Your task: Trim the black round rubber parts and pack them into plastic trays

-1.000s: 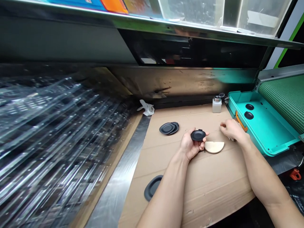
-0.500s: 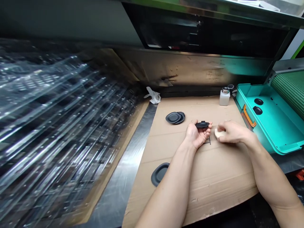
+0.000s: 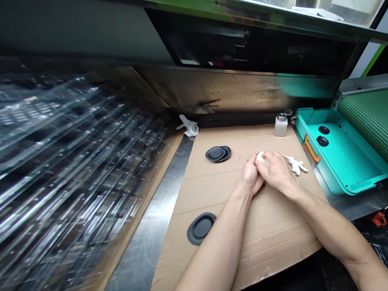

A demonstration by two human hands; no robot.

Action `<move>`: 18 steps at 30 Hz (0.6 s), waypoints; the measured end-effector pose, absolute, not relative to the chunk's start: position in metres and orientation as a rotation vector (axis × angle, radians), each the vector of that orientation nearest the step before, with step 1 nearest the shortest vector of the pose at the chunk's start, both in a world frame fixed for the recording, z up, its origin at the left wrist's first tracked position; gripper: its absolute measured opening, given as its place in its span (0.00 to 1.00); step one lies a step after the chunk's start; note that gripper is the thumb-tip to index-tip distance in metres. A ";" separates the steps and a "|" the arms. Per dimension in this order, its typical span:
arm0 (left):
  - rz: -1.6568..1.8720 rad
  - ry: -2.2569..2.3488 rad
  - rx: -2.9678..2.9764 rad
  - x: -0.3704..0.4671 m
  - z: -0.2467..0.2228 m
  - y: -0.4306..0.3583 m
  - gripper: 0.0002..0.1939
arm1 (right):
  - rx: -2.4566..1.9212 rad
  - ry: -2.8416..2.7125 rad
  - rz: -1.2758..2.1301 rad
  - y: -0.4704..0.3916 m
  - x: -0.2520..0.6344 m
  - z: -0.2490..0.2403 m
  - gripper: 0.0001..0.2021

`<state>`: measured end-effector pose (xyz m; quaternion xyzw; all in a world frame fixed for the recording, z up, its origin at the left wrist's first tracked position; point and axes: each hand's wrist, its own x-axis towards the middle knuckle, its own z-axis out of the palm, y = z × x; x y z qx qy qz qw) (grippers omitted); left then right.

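Observation:
Above the middle of the cardboard sheet (image 3: 230,133), my two hands meet. My left hand (image 3: 250,173) is closed round a small black rounded part, which the fingers now almost wholly hide. Pinched in my right hand (image 3: 276,169) is a white pad (image 3: 261,157), pressed over the left palm where the black part lies. To the left, two flat black rounded parts (image 3: 216,154) overlap on the cardboard. Another black rounded part (image 3: 200,227) lies nearer, partly behind my left forearm. A crumpled white glove (image 3: 296,165) rests just right of my right hand.
A pump-top bottle (image 3: 281,126) stands at the back right. Beside it, a teal bin (image 3: 360,161) with an orange latch holds two black parts (image 3: 323,135). White crumpled material (image 3: 188,126) lies back left. Clear plastic trays (image 3: 75,182) fill the left; a green belt (image 3: 366,113) runs right.
My right hand has moved left with the white pad and now covers the black part in my left hand. The white glove has come into sight. The view has shifted slightly.

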<state>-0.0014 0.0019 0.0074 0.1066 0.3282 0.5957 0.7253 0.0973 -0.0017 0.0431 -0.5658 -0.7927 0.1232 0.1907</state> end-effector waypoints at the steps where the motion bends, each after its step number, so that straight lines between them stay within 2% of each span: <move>1: 1.320 0.695 0.229 -0.003 0.007 0.002 0.22 | -1.554 -2.262 0.321 -0.002 0.096 0.040 0.13; 7: 1.303 0.760 0.159 -0.019 0.015 0.004 0.22 | -1.793 -2.154 0.211 0.028 0.123 0.031 0.17; 11: 1.301 0.747 -0.012 -0.033 0.024 0.003 0.26 | -1.780 -2.074 0.221 0.034 0.135 0.033 0.18; 18: 1.249 0.728 -0.074 -0.034 0.036 0.000 0.27 | -1.768 -2.281 0.298 0.024 0.134 0.046 0.20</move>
